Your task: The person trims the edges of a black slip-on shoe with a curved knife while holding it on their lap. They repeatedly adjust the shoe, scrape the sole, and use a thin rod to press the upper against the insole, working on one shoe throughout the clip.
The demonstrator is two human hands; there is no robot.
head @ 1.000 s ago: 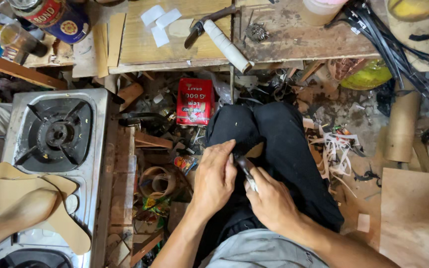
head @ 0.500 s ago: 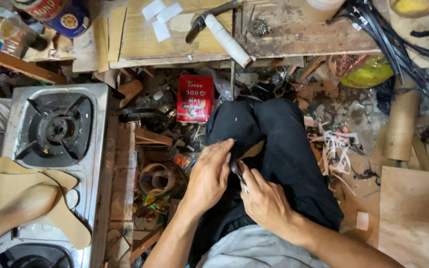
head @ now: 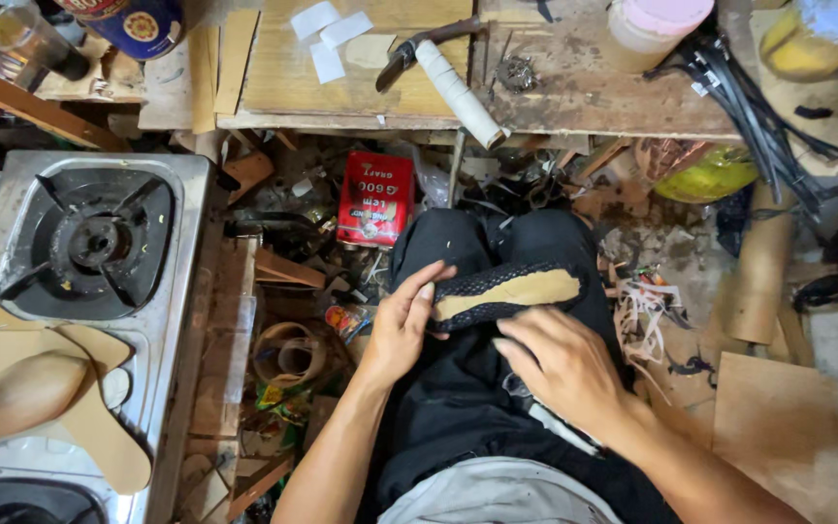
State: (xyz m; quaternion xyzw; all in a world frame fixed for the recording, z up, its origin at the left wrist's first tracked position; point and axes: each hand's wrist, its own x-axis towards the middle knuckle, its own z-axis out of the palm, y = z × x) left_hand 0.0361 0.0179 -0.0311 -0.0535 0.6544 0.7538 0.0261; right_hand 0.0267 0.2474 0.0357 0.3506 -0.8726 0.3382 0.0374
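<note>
From the head view, I see a black mesh piece [head: 506, 291] with a tan strip laid along its top, lying across my lap on the black trousers [head: 458, 408], between my two hands. My left hand [head: 402, 330] is curled loosely around its left end, thumb under and fingers over the edge, so it has a light hold rather than a firm one. My right hand [head: 560, 369] lies just below the piece with its fingers bent and spread; its fingertips are close to the lower edge, but I cannot tell whether they touch it, and it holds nothing that I can see. I judge the main risk to be the piece slipping: it is pinned only at one end, the far end overhangs my knee, and a tug could drop it into the scraps [head: 293, 349] on the floor, where it would be hard to pick out. The tan strip could also shift or peel at its free right end if it is not yet stuck down. A pale thing pokes out under my right wrist, possibly a tool, though it is too hidden to name. The stove [head: 89, 243] with tan soles [head: 41, 378] on it sits well off to my left, and the tabletop [head: 574, 97] lies beyond my knees.
</note>
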